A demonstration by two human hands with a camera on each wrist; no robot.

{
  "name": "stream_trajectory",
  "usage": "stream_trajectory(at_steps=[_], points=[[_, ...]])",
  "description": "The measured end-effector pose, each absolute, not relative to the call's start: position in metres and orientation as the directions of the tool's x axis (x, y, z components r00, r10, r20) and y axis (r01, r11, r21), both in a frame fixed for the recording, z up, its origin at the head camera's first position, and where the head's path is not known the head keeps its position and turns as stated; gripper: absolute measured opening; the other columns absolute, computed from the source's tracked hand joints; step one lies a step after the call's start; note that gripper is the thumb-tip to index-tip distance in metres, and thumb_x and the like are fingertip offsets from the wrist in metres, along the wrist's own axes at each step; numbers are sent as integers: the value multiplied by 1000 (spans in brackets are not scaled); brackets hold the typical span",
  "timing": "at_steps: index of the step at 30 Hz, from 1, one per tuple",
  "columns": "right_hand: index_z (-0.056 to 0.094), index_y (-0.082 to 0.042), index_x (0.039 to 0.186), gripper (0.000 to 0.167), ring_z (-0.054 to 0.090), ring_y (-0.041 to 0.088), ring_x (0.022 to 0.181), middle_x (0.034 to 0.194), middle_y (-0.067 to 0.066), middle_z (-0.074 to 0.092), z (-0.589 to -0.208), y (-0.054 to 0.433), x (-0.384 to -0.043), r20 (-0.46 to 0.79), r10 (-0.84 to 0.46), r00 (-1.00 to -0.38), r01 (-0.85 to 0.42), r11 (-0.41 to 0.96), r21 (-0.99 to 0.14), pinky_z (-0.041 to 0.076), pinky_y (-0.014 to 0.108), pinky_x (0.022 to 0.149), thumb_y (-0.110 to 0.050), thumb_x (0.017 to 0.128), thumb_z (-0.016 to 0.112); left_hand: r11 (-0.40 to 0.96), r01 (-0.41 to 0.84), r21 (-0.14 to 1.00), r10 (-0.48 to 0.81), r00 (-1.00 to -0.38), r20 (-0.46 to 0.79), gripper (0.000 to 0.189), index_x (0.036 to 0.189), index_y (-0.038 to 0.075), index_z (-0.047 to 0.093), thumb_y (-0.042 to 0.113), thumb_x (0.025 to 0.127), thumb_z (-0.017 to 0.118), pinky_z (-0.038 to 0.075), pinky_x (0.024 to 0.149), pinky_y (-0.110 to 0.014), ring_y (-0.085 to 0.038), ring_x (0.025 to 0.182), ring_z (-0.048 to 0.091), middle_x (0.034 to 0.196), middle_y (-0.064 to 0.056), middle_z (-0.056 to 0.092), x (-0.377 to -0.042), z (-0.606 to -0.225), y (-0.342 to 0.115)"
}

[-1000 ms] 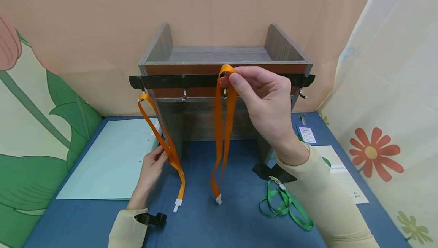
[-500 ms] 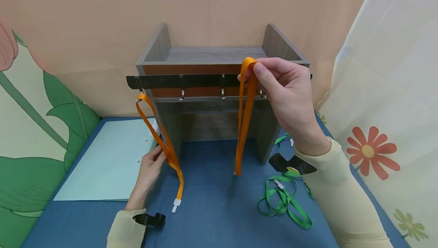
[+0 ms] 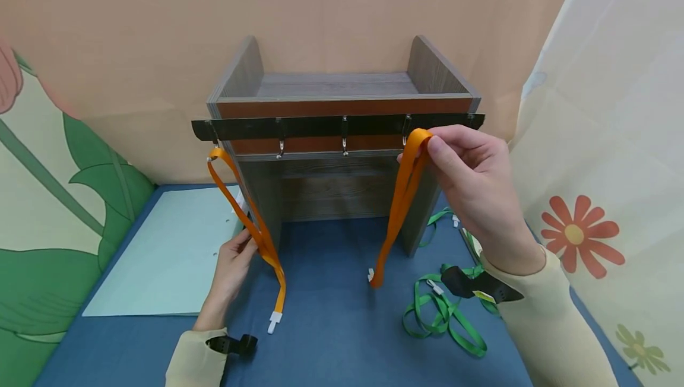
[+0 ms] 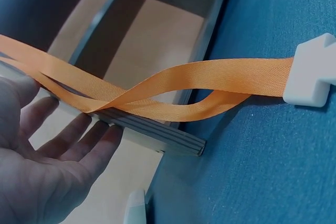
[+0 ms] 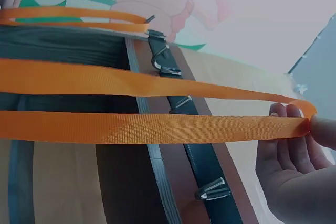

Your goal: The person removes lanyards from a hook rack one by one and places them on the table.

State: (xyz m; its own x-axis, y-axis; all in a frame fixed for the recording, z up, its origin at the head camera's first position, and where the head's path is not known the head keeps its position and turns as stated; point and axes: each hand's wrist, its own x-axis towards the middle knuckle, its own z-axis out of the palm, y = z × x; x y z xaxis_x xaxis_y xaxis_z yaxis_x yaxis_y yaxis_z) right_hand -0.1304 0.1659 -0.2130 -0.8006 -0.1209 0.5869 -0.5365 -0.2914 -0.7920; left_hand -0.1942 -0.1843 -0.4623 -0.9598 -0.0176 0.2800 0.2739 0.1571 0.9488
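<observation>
My right hand (image 3: 475, 182) pinches the top loop of an orange lanyard (image 3: 402, 197) between thumb and fingers, in front of the rail's right part. The strap hangs down, a white clip at its lower end. A second orange lanyard (image 3: 274, 259) hangs from the leftmost hook of the black hook rail (image 3: 315, 128), its white clip (image 4: 307, 72) low over the blue tabletop. My left hand (image 3: 232, 262) is beside the shelf's left side panel. In the left wrist view its loosely extended fingers (image 4: 102, 153) rest against the panel's edge, close to the strap.
Several silver hooks (image 3: 344, 145) line the rail on the grey wooden shelf (image 3: 342, 87). Tangled green lanyards (image 3: 443, 316) lie on the blue tabletop (image 3: 320, 339) at right. Pale green sheets or a folder (image 3: 160, 256) lie at left.
My right hand carries the orange lanyard rightward along the rail, rising a little, then dropping lower. The left hand and the hanging lanyard keep about the same place.
</observation>
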Motion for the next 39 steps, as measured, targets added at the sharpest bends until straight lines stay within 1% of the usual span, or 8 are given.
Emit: stream_trajectory(at_steps=[6,13,15,20,25,31,35,39], points=[[63,13,107,18,64,38,92,98,22,64,-229,171,-119,562,-165,-811,-529,-204,-824,49,39,88,3,96,53,157,280,947,-23,-958,287,28,116,-7,62,12,99,53,52,77,-22,-13,83,63,97,-15,66,-194,-462,-186],[68,1,105,17,62,29,86,91,15,67,-258,169,-113,485,-217,-847,-493,-17,-870,53,31,79,1,95,55,153,291,944,-17,-955,297,27,116,-8,62,11,99,53,52,77,-22,-12,83,63,96,-12,66,-194,-461,-186],[68,1,104,16,61,29,85,90,14,67,-270,169,-113,454,-240,-858,-466,-7,-885,54,32,79,1,96,54,153,289,945,-17,-955,295,27,116,-8,61,11,99,53,52,77,-22,-12,84,63,97,-12,66,-194,-461,-186],[66,3,106,16,60,31,86,91,15,66,-299,170,-116,358,-289,-888,-353,-69,-933,53,35,79,-2,97,53,155,290,944,-13,-955,296,27,117,-7,61,10,99,52,52,77,-22,-12,85,63,98,-15,65,-194,-461,-185],[65,3,106,18,61,33,90,95,16,66,-322,170,-122,277,-237,-931,-265,-80,-961,52,38,84,-10,97,57,157,296,942,-7,-954,300,28,119,-7,61,10,99,53,52,77,-22,-11,86,63,100,-15,66,-194,-462,-185],[65,4,107,24,61,42,92,96,20,67,-351,166,-134,204,-163,-965,-190,-99,-977,51,44,85,-17,95,61,154,292,944,-8,-955,297,28,118,-7,61,12,99,53,52,77,-22,-12,85,63,98,-14,66,-195,-462,-185],[65,4,107,28,64,37,90,95,20,68,-371,165,-142,144,-120,-982,-133,-89,-987,51,44,84,-20,93,63,152,288,945,-5,-956,292,29,118,-8,61,12,99,53,52,77,-22,-12,85,63,99,-16,65,-195,-463,-185],[66,3,107,28,65,31,89,96,19,69,-388,165,-149,115,-105,-988,-113,-29,-993,51,41,85,-22,94,62,156,283,946,-5,-958,287,29,119,-8,60,12,99,53,52,78,-22,-12,85,63,100,-17,65,-195,-463,-185]])
